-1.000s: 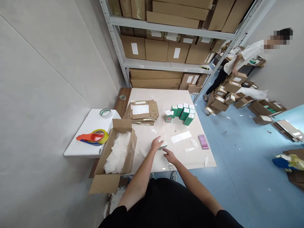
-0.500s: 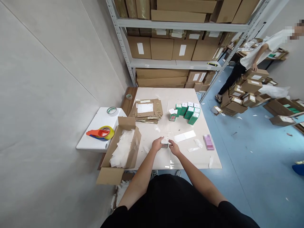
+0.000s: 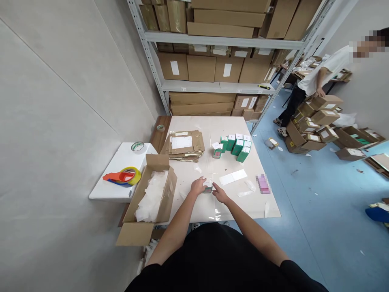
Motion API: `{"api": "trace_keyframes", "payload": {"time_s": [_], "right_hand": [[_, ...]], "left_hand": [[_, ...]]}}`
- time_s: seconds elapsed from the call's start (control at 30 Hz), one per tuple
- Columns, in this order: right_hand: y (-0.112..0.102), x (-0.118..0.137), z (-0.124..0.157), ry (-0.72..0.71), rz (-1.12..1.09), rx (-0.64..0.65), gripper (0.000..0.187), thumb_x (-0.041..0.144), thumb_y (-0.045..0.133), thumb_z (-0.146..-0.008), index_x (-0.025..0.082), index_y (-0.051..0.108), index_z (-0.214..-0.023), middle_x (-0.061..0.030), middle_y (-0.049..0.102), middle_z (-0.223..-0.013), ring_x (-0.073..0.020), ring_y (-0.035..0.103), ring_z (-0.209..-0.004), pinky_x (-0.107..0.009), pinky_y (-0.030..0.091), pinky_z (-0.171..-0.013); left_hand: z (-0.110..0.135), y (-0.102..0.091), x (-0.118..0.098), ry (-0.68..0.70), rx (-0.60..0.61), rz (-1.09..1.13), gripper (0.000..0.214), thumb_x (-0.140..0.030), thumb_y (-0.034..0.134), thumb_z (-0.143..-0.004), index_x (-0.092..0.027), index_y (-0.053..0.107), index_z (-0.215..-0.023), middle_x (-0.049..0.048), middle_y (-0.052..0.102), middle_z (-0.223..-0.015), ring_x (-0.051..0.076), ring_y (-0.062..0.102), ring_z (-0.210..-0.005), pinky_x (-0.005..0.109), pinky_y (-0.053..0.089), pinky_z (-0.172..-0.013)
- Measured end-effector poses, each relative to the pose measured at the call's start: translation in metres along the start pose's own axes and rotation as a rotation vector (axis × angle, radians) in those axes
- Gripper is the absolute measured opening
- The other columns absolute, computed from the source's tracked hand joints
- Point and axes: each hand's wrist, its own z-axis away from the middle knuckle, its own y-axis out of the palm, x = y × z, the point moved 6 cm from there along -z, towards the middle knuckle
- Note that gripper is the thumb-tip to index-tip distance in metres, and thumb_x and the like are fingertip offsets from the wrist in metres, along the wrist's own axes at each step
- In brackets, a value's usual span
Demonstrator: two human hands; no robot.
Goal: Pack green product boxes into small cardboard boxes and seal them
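Note:
In the head view, a small white-topped box with a green side stands on the near part of the table. My left hand has closed round its left side, thumb and fingers against it. Just off the box's right side is my right hand, fingers stretched toward it and holding nothing. Farther back, several green boxes with white tops stand grouped, and a similar box with its flaps up sits at their left. A white paper strip lies to the right of my hands.
An open carton with white packing sheets stands at the left. Flattened cardboard is stacked at the back left. An orange tape dispenser rests on a white surface. A loaded shelf stands behind; a person is beside piled cartons.
The whole view has shifted slightly. The small box's green side shows more plainly, and my right fingers are a little more stretched out beside it. My left hand keeps hold of the box.

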Motion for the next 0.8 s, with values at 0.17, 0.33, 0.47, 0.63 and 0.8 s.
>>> {"api": "trace_keyframes", "payload": {"time_s": [0.17,0.33,0.47,0.63,0.8], "right_hand": [[0.000,0.001,-0.002,-0.016,0.025,-0.033,0.080,0.014,0.060,-0.082,0.030,0.045,-0.158,-0.0062,0.052,-0.159,-0.0239,0.070,-0.123,-0.046,0.049,-0.115],[0.004,0.002,0.000,-0.050,0.033,-0.060,0.079,0.015,0.064,-0.080,0.032,0.048,-0.156,-0.0058,0.057,-0.155,-0.0241,0.073,-0.117,-0.046,0.052,-0.111],[0.004,0.000,0.000,-0.043,0.019,-0.059,0.080,0.014,0.063,-0.080,0.031,0.047,-0.157,-0.0060,0.055,-0.156,-0.0241,0.072,-0.119,-0.046,0.052,-0.112],[0.006,-0.008,-0.002,-0.036,-0.040,-0.060,0.083,0.016,0.062,-0.081,0.032,0.042,-0.160,-0.0063,0.049,-0.161,-0.0232,0.070,-0.123,-0.045,0.049,-0.114],[0.011,-0.018,-0.001,-0.030,-0.048,-0.050,0.084,0.021,0.063,-0.083,0.034,0.037,-0.162,-0.0066,0.048,-0.163,-0.0217,0.072,-0.116,-0.047,0.048,-0.114]], "left_hand": [[0.000,0.000,-0.001,0.060,0.064,-0.077,0.047,-0.026,0.063,-0.094,-0.028,0.064,-0.141,0.0037,0.044,-0.166,0.027,0.059,-0.137,0.035,0.049,-0.108],[-0.001,-0.003,0.000,0.121,0.069,-0.114,0.055,-0.032,0.078,-0.084,-0.029,0.065,-0.137,0.0064,0.052,-0.160,0.030,0.058,-0.137,0.036,0.047,-0.109],[-0.003,-0.002,-0.001,0.162,0.063,-0.130,0.045,-0.032,0.073,-0.088,-0.028,0.065,-0.132,0.0093,0.059,-0.152,0.030,0.061,-0.132,0.037,0.047,-0.108],[0.000,0.002,-0.001,0.198,0.057,-0.138,0.046,-0.033,0.068,-0.091,-0.024,0.063,-0.135,0.0132,0.060,-0.148,0.031,0.065,-0.126,0.035,0.049,-0.102],[-0.003,0.002,0.012,0.201,0.019,0.045,0.030,-0.045,0.059,-0.097,-0.028,0.073,-0.118,0.0063,0.075,-0.123,0.027,0.069,-0.116,0.031,0.049,-0.098]]}}
